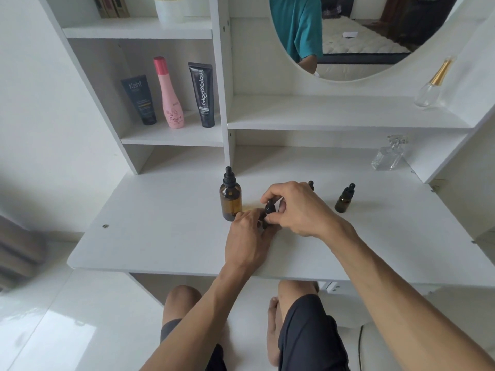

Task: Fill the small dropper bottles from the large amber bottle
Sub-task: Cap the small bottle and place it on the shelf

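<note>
The large amber bottle [230, 200] stands upright on the white desk [160, 236] with its black dropper cap on. Just right of it, a small dropper bottle [268, 214] sits between my hands. My left hand [247, 236] grips its body from below. My right hand [297, 207] pinches its black dropper cap from above. A second small amber bottle [344, 199] stands capped to the right. Behind my right hand only the black tip of a third small dropper bottle [311, 184] shows.
Two clear glass perfume bottles stand at the right, one on the desk [388, 155] and one on the shelf above [431, 88]. Two dark tubes and a pink bottle [171, 95] stand in the left cubby. An oval mirror [361, 36] hangs above.
</note>
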